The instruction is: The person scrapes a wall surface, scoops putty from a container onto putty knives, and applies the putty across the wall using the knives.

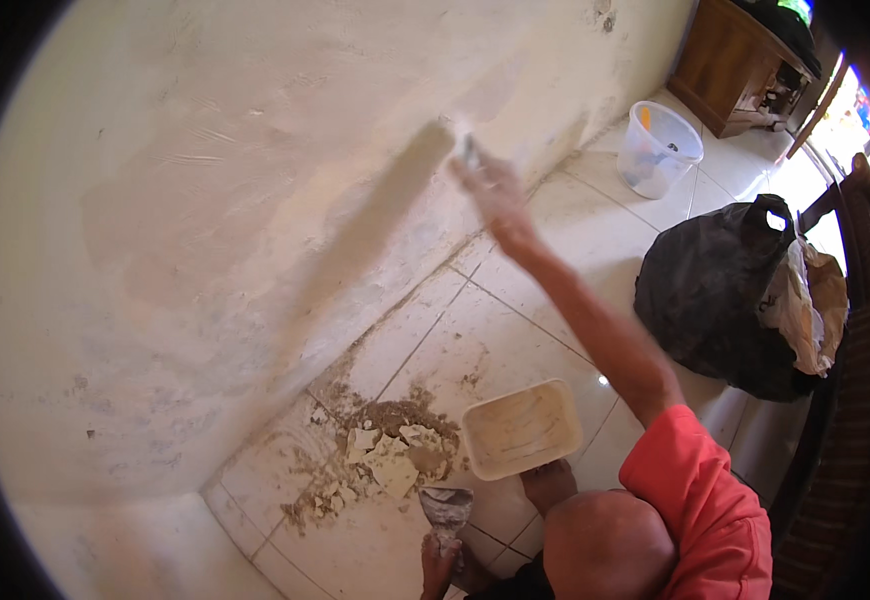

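Stretched up toward the patchy plastered wall (245, 200), my right hand (497, 195) is closed around a small flat tool (469, 152) at the wall surface. Motion smears it, and its exact kind is unclear. Low in the view, my left hand (437, 570) grips the handle of a wide putty knife (447, 508), its blade coated with pale residue and pointing away from me. Just beyond the blade, broken plaster pieces (391, 466) lie among brown dirt on the tiles. A shallow cream plastic tub (471, 440), smeared inside, stands to the right of this debris.
White floor tiles (515, 300) meet the wall along a dirty edge. On the right sit a large black plastic bag (700, 290) and a crumpled paper sack (805, 310). Farther off are a clear bucket (657, 165) and a wooden cabinet (730, 65). Dark slatted furniture (860, 400) lines the right side.
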`<action>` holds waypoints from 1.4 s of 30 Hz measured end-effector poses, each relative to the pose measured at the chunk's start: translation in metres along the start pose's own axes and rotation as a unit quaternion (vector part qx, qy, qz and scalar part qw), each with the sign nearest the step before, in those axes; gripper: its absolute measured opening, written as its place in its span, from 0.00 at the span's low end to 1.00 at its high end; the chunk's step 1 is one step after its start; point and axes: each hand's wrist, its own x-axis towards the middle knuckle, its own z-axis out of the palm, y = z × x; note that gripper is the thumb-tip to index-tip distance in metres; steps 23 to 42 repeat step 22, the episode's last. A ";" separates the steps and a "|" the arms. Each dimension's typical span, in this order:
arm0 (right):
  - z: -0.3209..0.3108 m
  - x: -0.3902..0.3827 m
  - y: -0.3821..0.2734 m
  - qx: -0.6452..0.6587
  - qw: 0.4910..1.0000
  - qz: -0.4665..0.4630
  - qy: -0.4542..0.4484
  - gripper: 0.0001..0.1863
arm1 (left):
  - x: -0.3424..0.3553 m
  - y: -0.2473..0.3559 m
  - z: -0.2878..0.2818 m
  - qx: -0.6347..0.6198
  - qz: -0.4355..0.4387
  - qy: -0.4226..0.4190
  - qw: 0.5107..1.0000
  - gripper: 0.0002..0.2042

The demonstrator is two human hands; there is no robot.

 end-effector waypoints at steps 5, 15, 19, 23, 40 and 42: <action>-0.110 0.082 0.017 0.051 0.993 -0.028 0.107 0.41 | 0.017 -0.085 -0.003 0.128 0.133 0.031 0.982 0.09; -0.075 0.071 0.013 0.053 0.994 0.085 0.048 0.38 | 0.013 -0.062 -0.004 0.145 0.137 0.034 0.979 0.13; -0.030 0.033 0.002 0.114 0.988 0.069 0.078 0.35 | 0.012 -0.058 -0.006 0.096 0.046 -0.023 0.994 0.20; 0.000 0.011 -0.005 0.145 0.987 0.071 0.023 0.41 | 0.011 -0.069 -0.007 0.060 0.019 -0.023 0.998 0.20; 0.000 0.011 -0.005 0.145 0.987 0.071 0.023 0.41 | 0.011 -0.069 -0.007 0.060 0.019 -0.023 0.998 0.20; 0.000 0.011 -0.005 0.145 0.987 0.071 0.023 0.41 | 0.011 -0.069 -0.007 0.060 0.019 -0.023 0.998 0.20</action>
